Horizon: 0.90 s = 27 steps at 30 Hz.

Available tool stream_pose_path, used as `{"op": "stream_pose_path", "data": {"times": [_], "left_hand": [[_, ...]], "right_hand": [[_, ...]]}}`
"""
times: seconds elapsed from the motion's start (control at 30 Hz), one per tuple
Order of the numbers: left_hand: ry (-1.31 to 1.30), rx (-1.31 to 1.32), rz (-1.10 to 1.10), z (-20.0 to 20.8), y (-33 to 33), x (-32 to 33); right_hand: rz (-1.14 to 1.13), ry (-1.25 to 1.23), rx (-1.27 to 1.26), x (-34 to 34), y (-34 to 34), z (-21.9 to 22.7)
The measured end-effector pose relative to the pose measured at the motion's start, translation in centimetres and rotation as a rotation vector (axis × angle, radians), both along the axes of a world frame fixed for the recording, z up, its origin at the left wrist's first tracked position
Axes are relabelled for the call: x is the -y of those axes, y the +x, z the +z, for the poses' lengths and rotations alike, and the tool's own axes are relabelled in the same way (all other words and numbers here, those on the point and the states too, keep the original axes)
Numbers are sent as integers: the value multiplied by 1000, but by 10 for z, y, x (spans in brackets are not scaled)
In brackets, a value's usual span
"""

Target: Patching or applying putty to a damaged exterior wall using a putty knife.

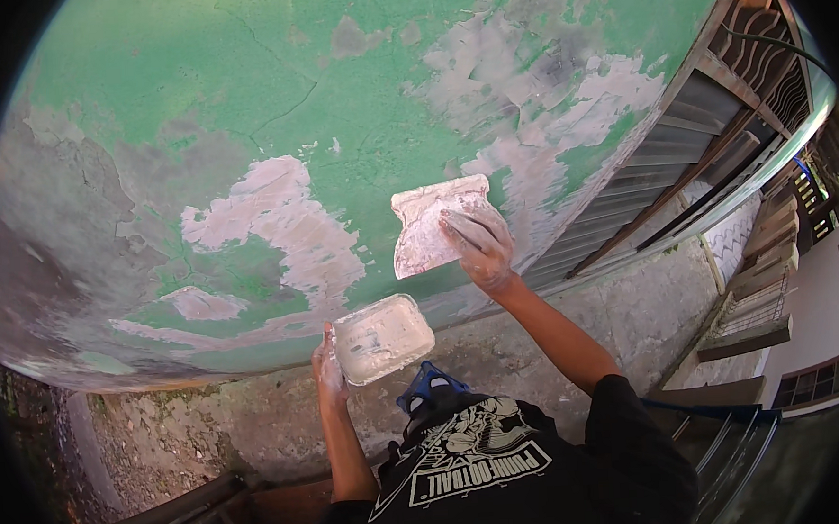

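Note:
My right hand, dusted white, grips a wide putty spreader caked with whitish filler. A thick bead of filler runs along its far edge, and the tool is held up in front of the green wall; whether it touches the wall I cannot tell. Lower and to the left, my left hand is closed on the side of a shallow rectangular plastic tub. Pale filler coats the tub's inside and rim. Filler patches lie smeared over cracks and bare grey areas of the wall.
A concrete ledge runs along the wall's foot, with rough ground at the left. Slatted panels and wooden boards stand at the right. Something blue shows below the tub, by my dark shirt.

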<state>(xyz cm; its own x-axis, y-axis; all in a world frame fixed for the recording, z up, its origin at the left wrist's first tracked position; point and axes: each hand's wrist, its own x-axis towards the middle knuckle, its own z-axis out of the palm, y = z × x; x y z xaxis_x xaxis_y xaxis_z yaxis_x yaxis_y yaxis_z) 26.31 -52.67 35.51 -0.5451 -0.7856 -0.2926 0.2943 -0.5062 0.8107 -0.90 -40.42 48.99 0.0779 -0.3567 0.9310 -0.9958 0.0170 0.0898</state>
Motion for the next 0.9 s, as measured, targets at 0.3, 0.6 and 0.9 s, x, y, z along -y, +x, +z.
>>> {"op": "stream_pose_path", "data": {"times": [0.3,0.6,0.9], "left_hand": [[-20,5,43,7,-13,-20],[24,54,141,-15,10,-37],[12,22,11,-7,0,-20]], "right_hand": [[-96,115,-193,21,-44,-42],[108,138,-20,-11,-16,-56],[-100,189,-28,12,-2,-36]]}}
